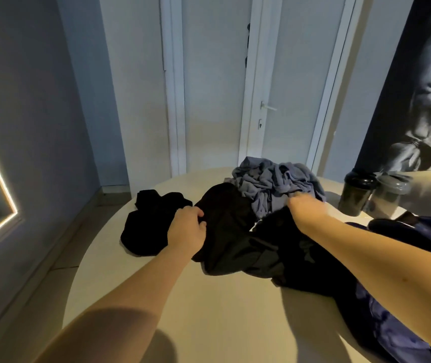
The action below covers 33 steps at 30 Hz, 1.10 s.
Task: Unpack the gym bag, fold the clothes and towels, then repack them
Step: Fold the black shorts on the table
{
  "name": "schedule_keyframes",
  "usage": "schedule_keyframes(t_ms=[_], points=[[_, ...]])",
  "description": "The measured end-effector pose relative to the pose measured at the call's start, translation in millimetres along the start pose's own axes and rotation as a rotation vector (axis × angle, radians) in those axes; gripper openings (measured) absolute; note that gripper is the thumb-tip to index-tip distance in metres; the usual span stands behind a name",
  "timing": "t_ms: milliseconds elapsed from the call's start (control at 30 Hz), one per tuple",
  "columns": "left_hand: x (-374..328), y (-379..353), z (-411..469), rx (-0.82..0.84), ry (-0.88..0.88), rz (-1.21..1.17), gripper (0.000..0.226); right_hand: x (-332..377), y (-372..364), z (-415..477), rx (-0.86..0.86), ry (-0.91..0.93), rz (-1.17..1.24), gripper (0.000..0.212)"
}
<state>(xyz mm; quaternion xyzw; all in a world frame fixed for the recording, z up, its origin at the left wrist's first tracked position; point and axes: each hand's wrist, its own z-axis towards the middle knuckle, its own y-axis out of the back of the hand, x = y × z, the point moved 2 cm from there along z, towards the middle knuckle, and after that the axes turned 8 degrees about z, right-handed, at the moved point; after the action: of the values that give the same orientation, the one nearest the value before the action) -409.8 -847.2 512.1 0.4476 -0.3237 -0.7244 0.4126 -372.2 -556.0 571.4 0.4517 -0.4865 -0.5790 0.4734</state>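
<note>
A person leans over a round beige table (209,310). The left hand (187,229) grips the edge of a crumpled black garment (225,231) in the middle. The right hand (306,208), blurred, rests where that garment meets a heap of grey-blue towels (274,179); its fingers are hidden. A second black garment (149,224) lies just left of the left hand. A dark blue bag (424,247) lies under the right forearm, and two dark bottles (357,195) stand beyond it. A white door (282,82) is behind.

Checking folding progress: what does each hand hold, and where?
Left hand grips the black garment at its left edge. Right hand, blurred by the grey towel: cannot tell.
</note>
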Motion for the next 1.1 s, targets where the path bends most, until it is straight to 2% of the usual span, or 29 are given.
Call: schedule_keyframes(t_ms=[67,100,133,200,233,300,367,433,500,533,600,633,700,767,833,900,933,967,1033,1067,1100], points=[[1,-4,7,-0.060,-0.066,0.210,0.031,-5,-28,0,0.308,-0.093,-0.099,0.042],[3,-7,12,-0.050,-0.084,0.276,0.033,-4,-34,1,0.421,-0.147,-0.132,0.055],[6,-10,17,0.001,-0.088,0.299,0.035,0,-33,3,0.454,-0.182,-0.116,0.062],[11,-19,25,0.162,-0.074,0.281,0.038,21,-17,10,0.386,-0.176,-0.019,0.063],[13,-22,27,0.232,-0.065,0.276,0.040,38,-7,14,0.324,-0.115,0.024,0.066],[14,-25,30,0.338,-0.056,0.311,0.049,80,3,15,0.151,0.116,0.164,0.072],[15,-27,33,0.395,-0.060,0.354,0.050,114,-9,8,0.076,0.311,0.339,0.072],[18,-27,36,0.319,-0.070,0.333,0.037,128,-30,3,0.140,0.437,0.434,0.054],[21,-24,39,0.223,-0.064,0.283,0.027,121,-42,-2,0.166,0.514,0.410,0.013],[20,-23,41,0.199,-0.057,0.276,0.026,110,-43,-4,0.187,0.501,0.362,0.007],[13,-19,44,0.173,-0.016,0.240,0.028,88,-40,-6,0.267,0.373,0.180,0.010],[8,-15,46,0.170,0.015,0.180,0.029,77,-35,-8,0.331,0.293,0.053,0.005],[-2,-10,48,0.198,0.062,-0.019,0.029,59,-24,-11,0.499,0.136,-0.128,0.011],[-16,-7,45,0.208,0.023,-0.181,0.028,47,-10,-6,0.554,0.045,-0.113,0.007],[-33,-5,37,0.239,-0.095,-0.239,0.027,43,-2,8,0.369,0.010,0.124,0.022],[-44,-7,26,0.418,-0.175,-0.295,0.022,48,-2,21,0.138,0.056,0.433,0.015],[-46,-9,21,0.564,-0.176,-0.336,0.023,53,-6,25,0.067,0.080,0.552,0.025],[-46,-9,15,0.733,-0.147,-0.394,0.028,59,-12,27,0.057,0.091,0.641,0.039],[-40,-6,4,1.049,-0.014,-0.531,0.035,74,-24,23,0.148,0.109,0.791,0.069],[-34,-2,1,1.143,0.041,-0.577,0.037,80,-31,20,0.208,0.139,0.837,0.078],[-29,3,2,1.168,0.072,-0.609,0.041,85,-37,18,0.248,0.178,0.847,0.080]])
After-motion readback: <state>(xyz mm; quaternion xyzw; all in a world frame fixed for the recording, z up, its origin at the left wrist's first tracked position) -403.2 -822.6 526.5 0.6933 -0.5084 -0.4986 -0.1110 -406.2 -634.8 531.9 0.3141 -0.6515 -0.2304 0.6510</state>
